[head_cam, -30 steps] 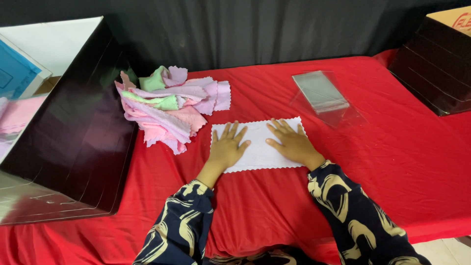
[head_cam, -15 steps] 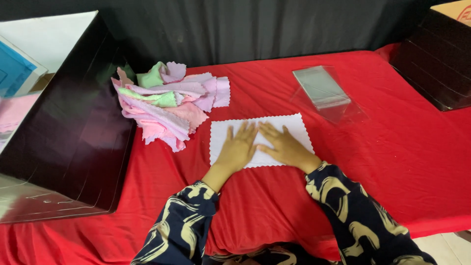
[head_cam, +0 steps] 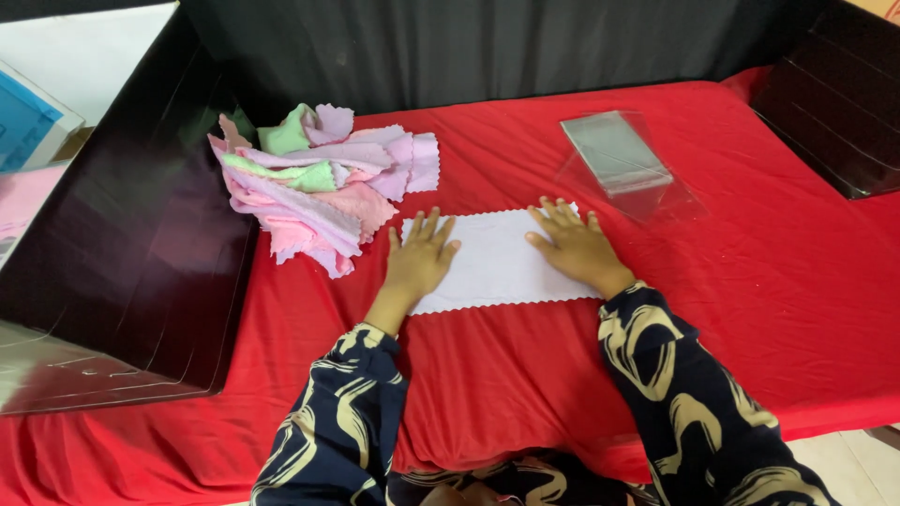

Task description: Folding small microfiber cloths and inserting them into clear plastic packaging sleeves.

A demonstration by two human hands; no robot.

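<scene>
A white cloth [head_cam: 494,262] with scalloped edges lies flat on the red table cover [head_cam: 769,281]. My left hand [head_cam: 419,258] presses flat on its left end, fingers spread. Over on the cloth's right end, my right hand [head_cam: 574,245] also lies flat with fingers apart. Neither hand grips anything. Just left of my left hand sits a loose pile of pink, lilac and green cloths [head_cam: 314,187].
A stack of clear plastic sleeves [head_cam: 621,159] lies beyond my right hand. A big dark box [head_cam: 141,253] stands open at the left, with pink cloth and a blue-white sheet inside. Another dark box [head_cam: 844,103] sits at the far right. A black curtain backs the table.
My hands were together at the cloth's middle half a second ago and have slid apart to its two ends. The cloth stays flat in place.
</scene>
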